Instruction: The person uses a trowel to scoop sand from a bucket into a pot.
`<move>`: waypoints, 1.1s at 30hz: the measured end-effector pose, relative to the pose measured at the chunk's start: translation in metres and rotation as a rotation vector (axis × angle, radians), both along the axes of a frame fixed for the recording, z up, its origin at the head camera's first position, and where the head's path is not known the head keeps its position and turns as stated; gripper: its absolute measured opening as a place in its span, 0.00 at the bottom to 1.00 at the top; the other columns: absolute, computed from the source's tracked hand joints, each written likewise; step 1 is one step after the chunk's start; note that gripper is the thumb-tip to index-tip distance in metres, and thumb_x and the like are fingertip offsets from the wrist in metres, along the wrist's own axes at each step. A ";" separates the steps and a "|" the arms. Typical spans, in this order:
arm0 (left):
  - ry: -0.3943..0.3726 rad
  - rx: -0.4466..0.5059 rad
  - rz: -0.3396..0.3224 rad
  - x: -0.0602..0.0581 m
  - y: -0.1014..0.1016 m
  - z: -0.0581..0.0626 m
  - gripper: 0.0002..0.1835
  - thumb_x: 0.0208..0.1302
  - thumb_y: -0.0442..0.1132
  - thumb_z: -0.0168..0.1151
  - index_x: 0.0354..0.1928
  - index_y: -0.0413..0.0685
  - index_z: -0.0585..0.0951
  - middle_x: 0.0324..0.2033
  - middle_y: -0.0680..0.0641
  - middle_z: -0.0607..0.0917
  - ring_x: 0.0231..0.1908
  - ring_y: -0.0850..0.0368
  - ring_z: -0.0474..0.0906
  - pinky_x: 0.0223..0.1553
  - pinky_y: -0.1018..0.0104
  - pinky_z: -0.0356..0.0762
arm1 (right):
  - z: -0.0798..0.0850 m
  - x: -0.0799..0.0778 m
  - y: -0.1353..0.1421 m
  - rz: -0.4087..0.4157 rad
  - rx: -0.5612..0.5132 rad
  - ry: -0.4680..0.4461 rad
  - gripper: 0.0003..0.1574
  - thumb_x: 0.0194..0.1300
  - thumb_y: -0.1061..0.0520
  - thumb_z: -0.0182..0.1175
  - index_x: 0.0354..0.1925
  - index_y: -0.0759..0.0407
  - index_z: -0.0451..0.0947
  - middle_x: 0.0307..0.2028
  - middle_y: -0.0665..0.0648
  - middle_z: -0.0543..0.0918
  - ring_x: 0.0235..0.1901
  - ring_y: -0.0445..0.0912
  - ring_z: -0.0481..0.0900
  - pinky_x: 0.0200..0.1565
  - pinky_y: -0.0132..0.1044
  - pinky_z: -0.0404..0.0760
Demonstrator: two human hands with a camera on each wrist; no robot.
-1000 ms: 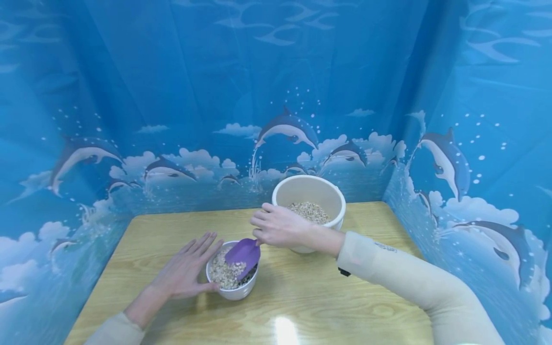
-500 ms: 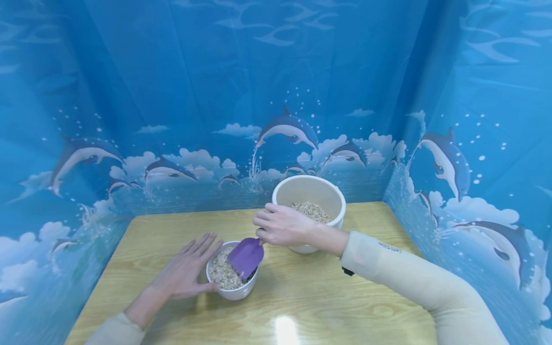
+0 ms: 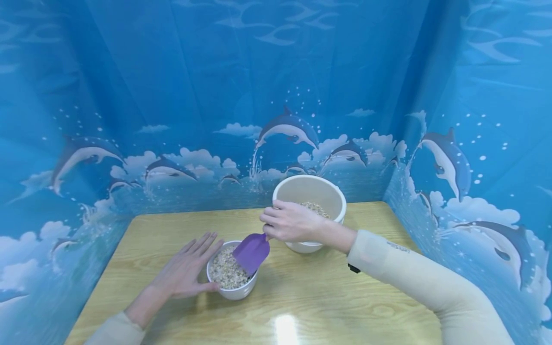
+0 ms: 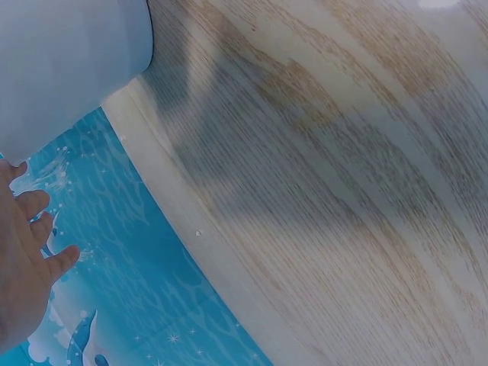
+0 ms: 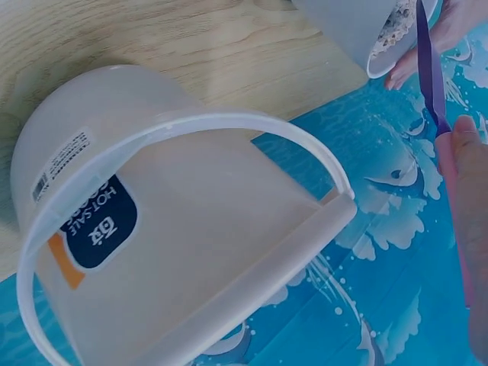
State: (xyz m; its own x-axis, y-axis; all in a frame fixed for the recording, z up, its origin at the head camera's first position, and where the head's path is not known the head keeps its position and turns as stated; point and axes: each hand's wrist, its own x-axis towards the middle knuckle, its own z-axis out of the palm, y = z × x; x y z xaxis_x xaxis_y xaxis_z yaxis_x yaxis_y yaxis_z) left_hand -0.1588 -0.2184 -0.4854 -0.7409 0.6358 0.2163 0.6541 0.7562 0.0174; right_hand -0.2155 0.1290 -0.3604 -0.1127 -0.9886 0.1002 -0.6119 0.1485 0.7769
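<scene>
My right hand [image 3: 295, 223] grips a small shovel by its pink handle [image 5: 451, 191]. The purple blade [image 3: 252, 253] is tilted over the right side of a small white pot [image 3: 237, 292]. Pale, gravel-like grains [image 3: 227, 270] lie in the pot near its rim. On the pot's left side, my left hand [image 3: 183, 273] is spread with straight fingers, its thumb touching the pot near the front rim. In the left wrist view, part of the left hand [image 4: 27, 259] shows below the pot's smooth wall [image 4: 69, 69].
Behind my right forearm stands a larger off-white bucket [image 3: 334, 191] with similar grains inside; its carrying handle [image 5: 229, 122] and label [image 5: 99, 221] show in the right wrist view. A blue dolphin-print curtain [image 3: 215, 96] surrounds the wooden table [image 3: 345, 297] at the back and sides.
My right hand has drawn the shovel slightly right and up, and grains have slid off its blade into the pot. They now cover most of the darker material. The left hand stays still.
</scene>
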 end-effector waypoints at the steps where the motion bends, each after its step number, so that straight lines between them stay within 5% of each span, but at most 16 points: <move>1: 0.000 0.000 0.000 0.000 0.000 0.000 0.63 0.56 0.83 0.59 0.81 0.45 0.62 0.81 0.34 0.61 0.78 0.33 0.64 0.75 0.34 0.68 | 0.000 0.000 0.002 -0.004 0.000 0.003 0.16 0.79 0.39 0.54 0.43 0.43 0.83 0.42 0.43 0.83 0.42 0.40 0.77 0.47 0.31 0.76; 10: 0.005 0.007 -0.012 -0.002 0.000 0.000 0.63 0.57 0.84 0.57 0.80 0.42 0.64 0.80 0.33 0.61 0.78 0.32 0.64 0.75 0.34 0.68 | 0.005 -0.004 0.025 -0.047 -0.038 -0.046 0.17 0.79 0.37 0.55 0.45 0.44 0.83 0.46 0.46 0.85 0.45 0.42 0.79 0.47 0.34 0.76; 25: 0.020 0.020 -0.066 -0.009 0.005 0.008 0.63 0.63 0.87 0.41 0.81 0.42 0.62 0.79 0.32 0.63 0.78 0.32 0.64 0.75 0.33 0.67 | 0.006 -0.012 0.061 -0.021 -0.193 -0.110 0.20 0.73 0.36 0.64 0.37 0.48 0.84 0.38 0.48 0.84 0.37 0.44 0.77 0.40 0.35 0.75; 33: 0.005 0.000 -0.094 -0.022 0.022 0.024 0.60 0.61 0.80 0.58 0.82 0.44 0.60 0.81 0.33 0.61 0.79 0.33 0.62 0.77 0.33 0.66 | 0.011 -0.015 0.078 -0.069 -0.250 -0.137 0.19 0.70 0.36 0.66 0.36 0.49 0.85 0.35 0.49 0.83 0.35 0.45 0.76 0.39 0.36 0.75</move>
